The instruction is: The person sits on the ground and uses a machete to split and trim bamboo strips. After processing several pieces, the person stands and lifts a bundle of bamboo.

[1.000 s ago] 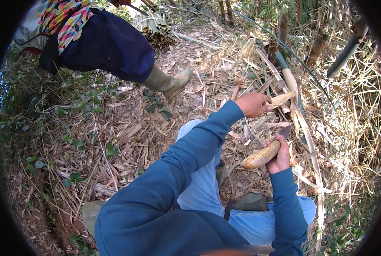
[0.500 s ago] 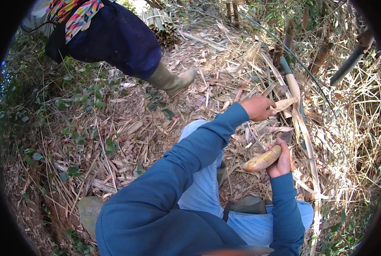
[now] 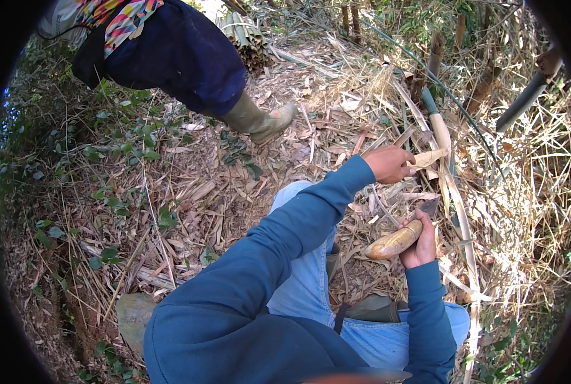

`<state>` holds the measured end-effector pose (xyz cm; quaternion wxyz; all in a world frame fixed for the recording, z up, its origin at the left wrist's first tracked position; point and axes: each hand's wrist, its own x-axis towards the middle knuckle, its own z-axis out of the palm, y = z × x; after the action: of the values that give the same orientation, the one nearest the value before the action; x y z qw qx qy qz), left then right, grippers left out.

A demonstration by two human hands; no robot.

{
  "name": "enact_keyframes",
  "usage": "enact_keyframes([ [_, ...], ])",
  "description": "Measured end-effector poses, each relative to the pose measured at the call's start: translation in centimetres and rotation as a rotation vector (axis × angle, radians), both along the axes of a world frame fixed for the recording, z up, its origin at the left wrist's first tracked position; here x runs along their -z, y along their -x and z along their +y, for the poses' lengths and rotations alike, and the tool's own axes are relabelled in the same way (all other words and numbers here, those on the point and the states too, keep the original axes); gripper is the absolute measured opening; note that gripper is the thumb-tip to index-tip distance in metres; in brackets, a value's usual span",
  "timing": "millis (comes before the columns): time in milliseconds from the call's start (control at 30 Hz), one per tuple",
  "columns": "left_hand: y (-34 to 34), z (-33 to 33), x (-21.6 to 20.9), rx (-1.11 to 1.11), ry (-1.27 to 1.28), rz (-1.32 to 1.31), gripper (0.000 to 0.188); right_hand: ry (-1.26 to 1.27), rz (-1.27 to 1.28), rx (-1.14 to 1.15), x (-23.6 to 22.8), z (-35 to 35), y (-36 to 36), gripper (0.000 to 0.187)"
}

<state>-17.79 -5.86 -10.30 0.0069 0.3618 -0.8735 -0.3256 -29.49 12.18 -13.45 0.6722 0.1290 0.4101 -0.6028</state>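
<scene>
My left hand [image 3: 391, 164] reaches out over the litter, closed in a pinch on a pale dry strip [image 3: 431, 157] that looks like bamboo sheath. The strip's far end meets a long peeled stalk [image 3: 440, 134], which is green at its upper end. Lower and nearer, my right hand [image 3: 420, 246] is wrapped around a knife [image 3: 393, 242] with a thick, yellowish-brown wooden handle. Its short dark blade [image 3: 430, 206] points up and away, toward the stalk. My fingers hide the place where blade and handle join.
Another person's rubber boot [image 3: 253, 118] stands at the upper left, below dark trousers. Behind it lies a tied bundle of cut stalks [image 3: 244, 35]. A thin green stem [image 3: 426, 70] slants across the upper right, near a dark cut pole [image 3: 521, 102]. A stone [image 3: 135, 320] sits lower left.
The view shifts very slightly. Both hands keep their holds on the strip and the knife, with almost no movement.
</scene>
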Motion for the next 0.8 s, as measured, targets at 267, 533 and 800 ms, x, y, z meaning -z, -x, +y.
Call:
enact_keyframes([
  [267,0.0,0.2,-0.5,0.005,-0.009,0.008,0.039,0.007,0.004,0.020,0.2,0.1,0.0,0.014],
  [533,-0.1,0.4,-0.8,0.018,0.013,0.020,0.036,-0.002,-0.005,0.036,-0.6,0.0,-0.2,0.013],
  [800,-0.1,0.2,-1.2,0.032,-0.013,0.083,0.036,-0.015,-0.042,0.041,-0.1,0.0,-0.1,0.013],
])
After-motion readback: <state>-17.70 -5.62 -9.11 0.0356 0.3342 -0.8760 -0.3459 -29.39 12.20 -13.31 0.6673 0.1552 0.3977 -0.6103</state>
